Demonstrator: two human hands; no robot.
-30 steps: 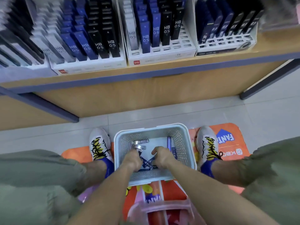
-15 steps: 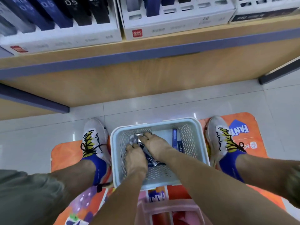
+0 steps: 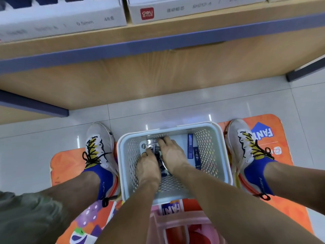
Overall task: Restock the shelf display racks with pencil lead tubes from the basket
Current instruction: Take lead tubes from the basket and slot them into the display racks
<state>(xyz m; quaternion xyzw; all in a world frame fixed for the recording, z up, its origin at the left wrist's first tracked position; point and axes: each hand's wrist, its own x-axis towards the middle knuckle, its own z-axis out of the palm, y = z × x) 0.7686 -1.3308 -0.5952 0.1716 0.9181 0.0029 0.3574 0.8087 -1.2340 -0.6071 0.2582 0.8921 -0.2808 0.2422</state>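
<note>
The basket (image 3: 222, 155) is sitting on the floor between two shoes, its left rim close to the left shoe (image 3: 99, 147) and its right rim close to the right shoe (image 3: 244, 143). Open tile is lying between its far rim and the shelf (image 3: 158, 43) base. A pink bin (image 3: 184, 224) is standing just near of the basket.

Both forearms are reaching down into the basket, side by side. The left hand (image 3: 148, 166) is lying knuckles up, fingers curled round a bundle of dark tubes (image 3: 159, 160) at the basket's centre. The right hand (image 3: 171, 154) is resting beside it, touching the same bundle, fingers extended together toward the far wall; whether it is pinching anything cannot be told.

A blue tube (image 3: 190, 146) and a dark tube (image 3: 197, 158) are lying loose along the right wall, well clear of both hands. The dark tube is showing white characters, too blurred to read with certainty.

On the shelf, two white racks are showing their front faces: the left rack (image 3: 66, 20) is reading "0.5mm"; the right rack (image 3: 184, 7) is bearing a red "deli" logo. The orange mat (image 3: 288, 173) is showing "FAN".
</note>
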